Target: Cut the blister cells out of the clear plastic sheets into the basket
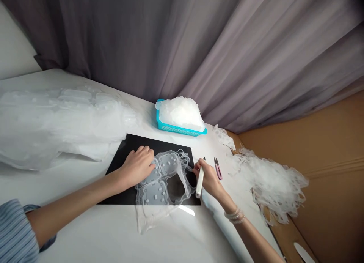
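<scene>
A translucent moulded silicone-like sheet (155, 192) with rounded panels and small raised bumps lies partly on a black mat (119, 164), its loose edge hanging past the front. My left hand (138, 166) presses on the sheet's upper left, fingers bent and thumb on a panel. At the sheet's right side, my right hand (209, 175) is closed around a white-handled tool (200, 183) with a dark tip pointing away; its exact kind is unclear. The fingertips of that hand also touch the sheet's thin outer edge. One panel area of the sheet is an open gap.
Behind the mat stands a turquoise basket (182, 130) heaped with white translucent pieces (182, 113). Stacked translucent sheets (57, 126) cover the left. Small pink-handled snips (217, 169) lie right of the mat, near a tangled pile of trimmings (270, 183). A grey curtain (159, 39) hangs behind.
</scene>
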Demonstrator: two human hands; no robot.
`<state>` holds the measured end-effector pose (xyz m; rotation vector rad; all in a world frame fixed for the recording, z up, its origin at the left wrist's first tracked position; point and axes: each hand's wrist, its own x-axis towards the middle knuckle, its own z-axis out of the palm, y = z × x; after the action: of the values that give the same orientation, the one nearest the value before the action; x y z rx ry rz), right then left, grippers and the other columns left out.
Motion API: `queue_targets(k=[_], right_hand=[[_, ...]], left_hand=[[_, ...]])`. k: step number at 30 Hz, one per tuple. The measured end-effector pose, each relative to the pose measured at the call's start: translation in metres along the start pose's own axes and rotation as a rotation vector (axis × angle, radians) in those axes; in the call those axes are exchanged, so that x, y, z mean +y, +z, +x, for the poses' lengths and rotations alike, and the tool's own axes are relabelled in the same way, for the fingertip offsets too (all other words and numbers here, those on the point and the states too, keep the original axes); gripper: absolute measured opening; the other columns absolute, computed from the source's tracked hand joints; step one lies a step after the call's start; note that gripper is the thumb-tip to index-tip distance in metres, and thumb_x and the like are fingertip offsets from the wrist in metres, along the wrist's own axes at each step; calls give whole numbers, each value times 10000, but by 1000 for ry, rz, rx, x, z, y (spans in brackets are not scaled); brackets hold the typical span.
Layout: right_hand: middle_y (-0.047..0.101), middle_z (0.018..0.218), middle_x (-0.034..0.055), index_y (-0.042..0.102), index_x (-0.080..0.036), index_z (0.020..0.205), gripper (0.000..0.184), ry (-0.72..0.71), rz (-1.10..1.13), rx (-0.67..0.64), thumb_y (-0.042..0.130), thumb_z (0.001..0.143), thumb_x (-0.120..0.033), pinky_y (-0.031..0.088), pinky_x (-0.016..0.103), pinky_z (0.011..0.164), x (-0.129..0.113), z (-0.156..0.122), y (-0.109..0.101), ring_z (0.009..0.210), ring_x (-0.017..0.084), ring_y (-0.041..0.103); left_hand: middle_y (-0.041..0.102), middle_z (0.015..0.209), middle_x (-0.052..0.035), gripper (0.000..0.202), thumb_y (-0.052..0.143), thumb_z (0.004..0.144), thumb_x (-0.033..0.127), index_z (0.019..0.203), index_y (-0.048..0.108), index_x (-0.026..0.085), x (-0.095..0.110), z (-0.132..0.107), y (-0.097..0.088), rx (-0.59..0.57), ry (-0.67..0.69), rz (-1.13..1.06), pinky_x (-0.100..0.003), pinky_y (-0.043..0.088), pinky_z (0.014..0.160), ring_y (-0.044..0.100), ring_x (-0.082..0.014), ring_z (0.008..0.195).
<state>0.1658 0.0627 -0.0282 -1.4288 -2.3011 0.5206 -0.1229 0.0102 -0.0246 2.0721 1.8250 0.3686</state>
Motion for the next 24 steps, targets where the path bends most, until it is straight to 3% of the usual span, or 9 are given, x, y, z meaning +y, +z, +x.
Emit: queue_targets(k=[6,11,15,18,21,24], right_hand=[[517,696,7,356,-237,723,193,60,-62,266,499,830,-311,372,303,650,35,34,-34,631,168,453],[597,768,40,403,-232,772,256,137,-8,294,551,848,-427,401,307,604,38,29,-44,596,170,510],[607,802,37,440,-229,907,312,170,106,285,343,970,-518,455,298,589,9,11,-41,637,171,572],[557,753,4,500,-232,1072,418,169,304,193,236,999,-548,491,287,605,-27,5,-34,681,166,592],[506,739,-8,585,-234,1125,450,126,426,118,291,997,-550,487,282,595,-63,6,-16,645,146,555],[566,782,9,631,-222,1120,391,45,474,38,388,992,-502,492,299,665,-86,6,11,687,147,575]], left_hand=[[671,949,-39,122,466,884,254,960,553,215,-9,11,-2,-26,-28,-81,-268,444,668,661,-193,819],[672,774,-5,259,500,855,204,1112,528,216,-14,7,-3,-27,-32,-38,-253,440,601,678,-198,725],[687,933,-114,345,566,851,202,1187,517,141,-7,-6,-12,37,11,109,-342,479,656,679,-303,871],[649,1136,-181,269,527,876,130,1143,566,122,3,-17,-14,75,103,205,-430,491,820,615,-345,1096],[629,1278,-136,355,449,865,7,1143,611,157,6,-28,0,58,321,289,-382,459,973,576,-261,1219],[560,1388,-197,489,423,827,-43,1277,564,85,-1,-41,21,103,481,429,-402,441,1036,536,-290,1288]])
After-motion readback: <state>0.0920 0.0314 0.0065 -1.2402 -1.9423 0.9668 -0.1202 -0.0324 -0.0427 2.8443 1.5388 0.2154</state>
